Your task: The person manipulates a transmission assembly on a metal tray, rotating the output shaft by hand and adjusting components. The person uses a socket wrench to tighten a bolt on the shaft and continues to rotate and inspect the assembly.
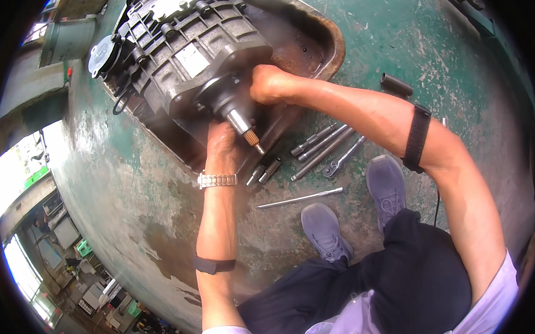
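A grey ribbed metal gearbox [186,46] rests in a rusty, oily tray [329,44]. From its near end a splined shaft [240,122] sticks out toward me through a dark round collar. My right hand [270,84] is at the right side of the gearbox's end face, its fingers curled and closed; whatever they grip is hidden behind the hand. My left hand [222,138] reaches under the shaft, with its fingers out of sight beneath the housing.
On the green, worn floor lie a ratchet [342,157], several steel bars and extensions [321,143], two sockets [263,172] and a long thin rod [300,197]. A large dark socket [396,85] is beyond my right forearm. Cluttered shelves [101,296] stand at far left.
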{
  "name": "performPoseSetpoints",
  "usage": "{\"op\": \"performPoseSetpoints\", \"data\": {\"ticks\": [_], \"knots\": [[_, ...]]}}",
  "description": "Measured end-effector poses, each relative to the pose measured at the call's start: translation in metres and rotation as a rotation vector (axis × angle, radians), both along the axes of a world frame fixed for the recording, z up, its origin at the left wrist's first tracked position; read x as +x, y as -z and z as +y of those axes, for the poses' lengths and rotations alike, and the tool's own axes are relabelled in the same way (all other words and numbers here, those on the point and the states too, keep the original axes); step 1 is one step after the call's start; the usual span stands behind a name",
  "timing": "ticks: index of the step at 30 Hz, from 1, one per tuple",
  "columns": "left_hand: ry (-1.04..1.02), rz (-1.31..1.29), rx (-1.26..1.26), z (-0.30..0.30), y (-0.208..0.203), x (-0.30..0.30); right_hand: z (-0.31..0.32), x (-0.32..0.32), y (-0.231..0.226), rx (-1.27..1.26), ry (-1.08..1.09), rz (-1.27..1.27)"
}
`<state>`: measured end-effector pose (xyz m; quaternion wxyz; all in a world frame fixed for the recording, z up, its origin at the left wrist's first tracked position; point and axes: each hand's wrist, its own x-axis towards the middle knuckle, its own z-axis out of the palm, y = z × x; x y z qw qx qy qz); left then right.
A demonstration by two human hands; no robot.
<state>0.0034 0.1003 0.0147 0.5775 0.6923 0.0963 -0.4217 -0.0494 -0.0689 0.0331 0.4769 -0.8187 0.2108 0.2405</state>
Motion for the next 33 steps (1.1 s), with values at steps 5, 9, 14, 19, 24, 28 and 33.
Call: {"op": "performPoseSetpoints", "data": {"ticks": [5, 9, 14, 19, 24, 28, 33], "knots": [[0.0, 0.017, -0.077, 0.001, 0.007, 0.003, 0.003, 0.01, 0.02, -0.104, -0.123, -0.046], [-0.02, 0.057, -0.092, -0.002, 0.011, 0.004, 0.01, 0.015, 0.037, -0.196, -0.12, -0.076], [-0.008, 0.043, -0.056, -0.004, 0.011, 0.005, 0.01, 0.012, 0.046, -0.118, -0.095, -0.161], [-0.006, 0.054, -0.086, -0.006, 0.007, 0.004, 0.011, 0.01, 0.047, -0.082, -0.091, -0.128], [-0.028, 0.036, -0.057, -0.01, 0.004, -0.002, 0.015, 0.014, 0.05, -0.171, -0.128, -0.167], [-0.036, 0.042, -0.061, -0.013, 0.003, 0.0, 0.016, 0.01, 0.052, -0.074, 0.045, -0.26], [-0.058, 0.048, -0.052, -0.012, 0.004, 0.0, 0.016, 0.006, 0.053, 0.077, 0.225, -0.195]]}}
